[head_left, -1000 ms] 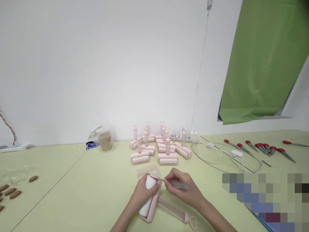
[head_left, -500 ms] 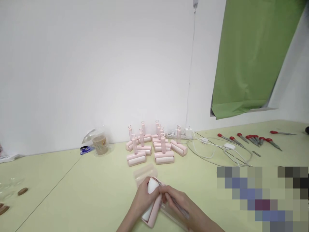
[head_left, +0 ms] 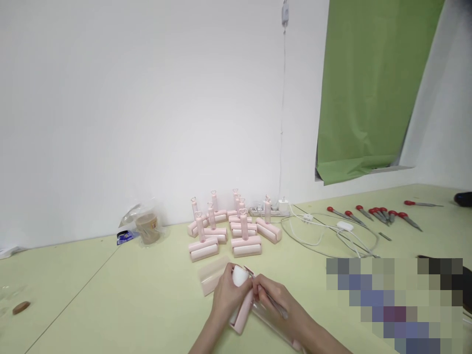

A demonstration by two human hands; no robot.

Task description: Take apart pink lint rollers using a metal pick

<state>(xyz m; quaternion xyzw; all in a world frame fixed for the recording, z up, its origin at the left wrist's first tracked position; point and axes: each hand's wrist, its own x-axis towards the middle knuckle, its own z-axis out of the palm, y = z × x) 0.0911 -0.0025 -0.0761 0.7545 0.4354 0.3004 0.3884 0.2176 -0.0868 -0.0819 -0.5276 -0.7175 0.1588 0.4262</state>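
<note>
My left hand [head_left: 230, 298] is wrapped round a pink lint roller [head_left: 241, 317] with a white roll, steadying it at a slant above the table. Between the fingers of my right hand [head_left: 275, 300] is a slim grey pen-like tool [head_left: 279, 308]; its tip lies at the upper end of the roller, and I cannot tell its exact kind. The roller's clear handle [head_left: 275, 328] stretches below my right hand towards the lower right. A translucent cover [head_left: 212, 276] lies on the table just beyond my left hand.
Several finished-looking pink lint rollers [head_left: 246, 247] stand with handles upright near the wall. A bagged cup [head_left: 148, 227] is to their left. White cables [head_left: 344, 226] and several red-ended grey tools [head_left: 405, 221] lie at right. A brown piece [head_left: 21, 308] lies far left.
The view has shifted slightly. Both hands still hold the lint roller and the tool; the tool's tip now shows at the roller's upper end, and the roller is slightly further from me.
</note>
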